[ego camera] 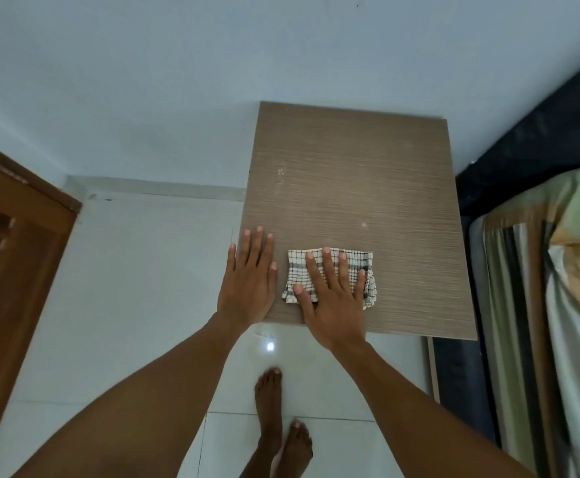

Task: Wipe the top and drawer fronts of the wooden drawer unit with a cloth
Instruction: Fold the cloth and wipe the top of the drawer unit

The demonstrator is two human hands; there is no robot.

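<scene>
I look straight down on the top of the wooden drawer unit, a brown grained panel with a few pale specks. A folded white cloth with a dark check pattern lies near the top's front edge. My right hand lies flat on the cloth, fingers spread, pressing it down. Beside it, my left hand rests flat and empty on the front left corner of the top, a little apart from the cloth. The drawer fronts are hidden below the top.
A pale wall stands behind the unit. A bed with a striped cover lies close on the right. A brown wooden door is at the left. White floor tiles spread below, with my bare feet in front of the unit.
</scene>
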